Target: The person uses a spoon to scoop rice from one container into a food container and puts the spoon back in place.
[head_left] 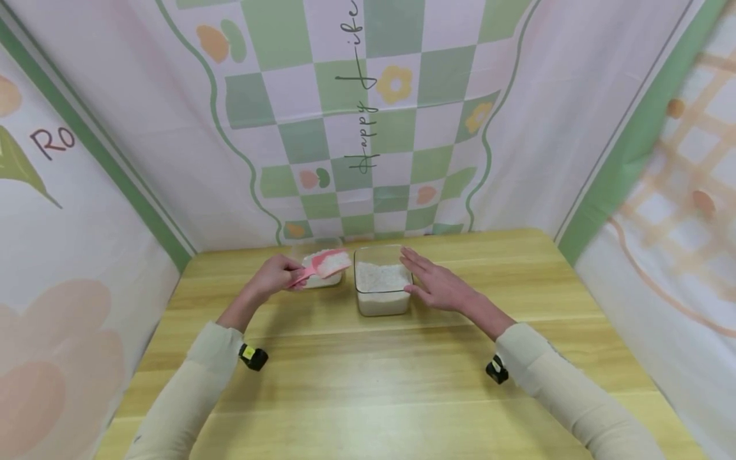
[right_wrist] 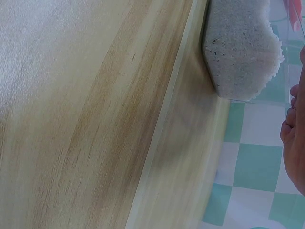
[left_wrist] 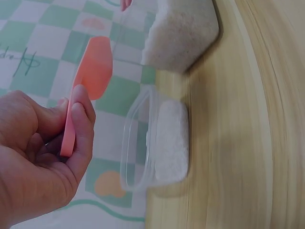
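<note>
My left hand [head_left: 283, 276] pinches the handle of a pink scoop [head_left: 329, 262] heaped with white rice. The scoop hovers over a small clear tub [head_left: 322, 279] that holds some rice. In the left wrist view my thumb and fingers [left_wrist: 78, 119] curl round the scoop handle [left_wrist: 69, 136], with the small tub [left_wrist: 159, 143] just beyond. A larger clear tub [head_left: 383, 289], about half full of rice, stands to the right of the small one. My right hand [head_left: 422, 276] lies with straight fingers against that tub's right wall. The right wrist view shows the tub's rice [right_wrist: 240, 52] and my fingers [right_wrist: 294, 143] at the edge.
Both tubs stand near the far edge of a wooden table [head_left: 368, 383]. Patterned cloth walls [head_left: 368, 128] close in the back and both sides. Bare tabletop stretches between the tubs and me.
</note>
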Tool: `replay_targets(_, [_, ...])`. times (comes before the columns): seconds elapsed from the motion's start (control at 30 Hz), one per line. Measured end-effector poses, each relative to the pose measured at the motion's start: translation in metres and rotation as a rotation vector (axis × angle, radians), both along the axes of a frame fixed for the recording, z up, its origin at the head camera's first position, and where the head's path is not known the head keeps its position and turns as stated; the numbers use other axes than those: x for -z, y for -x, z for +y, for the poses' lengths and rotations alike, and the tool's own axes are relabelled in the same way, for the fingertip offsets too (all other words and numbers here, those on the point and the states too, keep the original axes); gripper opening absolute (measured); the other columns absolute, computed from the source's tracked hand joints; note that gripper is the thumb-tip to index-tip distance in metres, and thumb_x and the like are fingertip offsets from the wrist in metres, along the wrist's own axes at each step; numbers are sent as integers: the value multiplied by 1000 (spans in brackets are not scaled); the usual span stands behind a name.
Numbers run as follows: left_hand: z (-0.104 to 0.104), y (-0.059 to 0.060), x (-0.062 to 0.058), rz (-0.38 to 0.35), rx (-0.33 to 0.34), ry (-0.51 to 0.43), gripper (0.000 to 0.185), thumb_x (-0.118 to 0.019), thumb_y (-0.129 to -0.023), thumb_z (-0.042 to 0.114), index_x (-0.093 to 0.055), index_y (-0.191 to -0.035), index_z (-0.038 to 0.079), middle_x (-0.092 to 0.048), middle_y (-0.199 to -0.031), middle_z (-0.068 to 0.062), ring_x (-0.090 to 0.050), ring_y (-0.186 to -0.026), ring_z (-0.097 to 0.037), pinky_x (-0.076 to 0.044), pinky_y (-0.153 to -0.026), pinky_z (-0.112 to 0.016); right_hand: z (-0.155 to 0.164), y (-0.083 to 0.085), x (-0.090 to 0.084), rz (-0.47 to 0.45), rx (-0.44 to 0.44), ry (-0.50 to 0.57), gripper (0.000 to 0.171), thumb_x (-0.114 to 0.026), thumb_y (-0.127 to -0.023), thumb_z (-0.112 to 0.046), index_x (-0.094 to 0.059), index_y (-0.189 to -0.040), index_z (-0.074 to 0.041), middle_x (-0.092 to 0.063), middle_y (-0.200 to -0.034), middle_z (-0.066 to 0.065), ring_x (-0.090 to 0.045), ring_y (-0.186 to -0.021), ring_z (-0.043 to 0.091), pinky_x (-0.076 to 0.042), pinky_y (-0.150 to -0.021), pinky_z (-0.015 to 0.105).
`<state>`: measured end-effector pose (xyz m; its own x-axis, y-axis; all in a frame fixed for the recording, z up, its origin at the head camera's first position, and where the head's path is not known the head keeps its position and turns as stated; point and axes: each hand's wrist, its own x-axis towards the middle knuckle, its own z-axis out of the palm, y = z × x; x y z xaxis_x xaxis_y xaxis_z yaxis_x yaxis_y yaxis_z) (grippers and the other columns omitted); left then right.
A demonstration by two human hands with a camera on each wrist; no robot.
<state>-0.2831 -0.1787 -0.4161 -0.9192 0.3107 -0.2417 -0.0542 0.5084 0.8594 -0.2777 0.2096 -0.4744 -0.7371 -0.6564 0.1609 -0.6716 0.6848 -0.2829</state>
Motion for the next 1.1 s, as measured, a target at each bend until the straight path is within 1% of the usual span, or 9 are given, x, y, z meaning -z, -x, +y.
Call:
replay_targets(0.1, [-8,-1,1,9,-15,9,27,-52,-99,-1,-63,-116,-18,-70,-80,-12,-67,-70,-13,-57,-65,-19,0,0,1,-4,0,1,66,-50,-104,-34,-27,-154,2,-13,-167,15,-23,-152,34,-32,-119,50])
replay_targets(0.27, [-18,-2,1,14,-42,16,29,-50,-98,-3,-60,-120,-19,-71,-81,-10,-66,-67,-8,-56,-64,-17,1,0,1,-14,2,-1,67,-49,-104,-35,-25,-156,0,-13,-167,15,-23,-152,34,-33,-118,50])
replay_targets(0.33, [-22,-2,2,13,-52,17,29,-50,-98,-3,-60,-119,-20,-71,-82,-12,-66,-66,-7,-57,-65,-17,1,-1,1,-15,4,-2,67,-49,-104,-35,-25,-156,0,-13,-167,16,-23,-152,34,-34,-118,50])
replay_targets(0.47, [-29,-2,4,26,-71,32,27,-51,-98,-3,-61,-117,-20,-71,-84,-20,-66,-66,-7,-57,-65,-18,1,-1,0,-14,5,-3,66,-50,-104,-34,-25,-155,1,-15,-166,17,-23,-152,34,-33,-118,50])
replay_targets(0.57, [-34,-2,6,52,-81,66,26,-53,-98,-1,-63,-115,-19,-71,-85,-23,-66,-65,-9,-57,-63,-18,1,-1,0,-13,5,-3,67,-50,-104,-34,-25,-155,1,-15,-166,18,-23,-152,33,-33,-118,50])
replay_targets(0.6, [-35,-2,7,58,-85,79,26,-54,-98,-1,-64,-114,-19,-72,-82,-19,-66,-65,-9,-57,-63,-18,1,-1,0,-12,6,-4,67,-50,-104,-34,-25,-155,0,-15,-166,17,-23,-152,33,-33,-118,50])
replay_targets(0.77, [-41,0,10,82,-95,133,24,-54,-98,-1,-66,-110,-18,-72,-85,-25,-68,-66,-12,-57,-62,-19,1,-1,1,-17,7,3,67,-49,-104,-35,-25,-155,1,-12,-167,14,-24,-151,34,-34,-117,51])
replay_targets(0.87, [-44,1,11,90,-97,177,24,-54,-97,-2,-66,-109,-18,-71,-87,-27,-67,-65,-12,-57,-60,-19,1,-1,1,-9,2,8,67,-49,-104,-35,-26,-155,2,-14,-167,16,-24,-151,34,-35,-117,51])
replay_targets(1.1, [-45,4,10,115,-123,261,22,-55,-96,-2,-68,-106,-17,-72,-78,-17,-70,-69,-20,-58,-61,-20,1,0,1,-4,3,3,68,-49,-104,-36,-24,-156,-1,-15,-166,17,-25,-151,34,-34,-117,51])
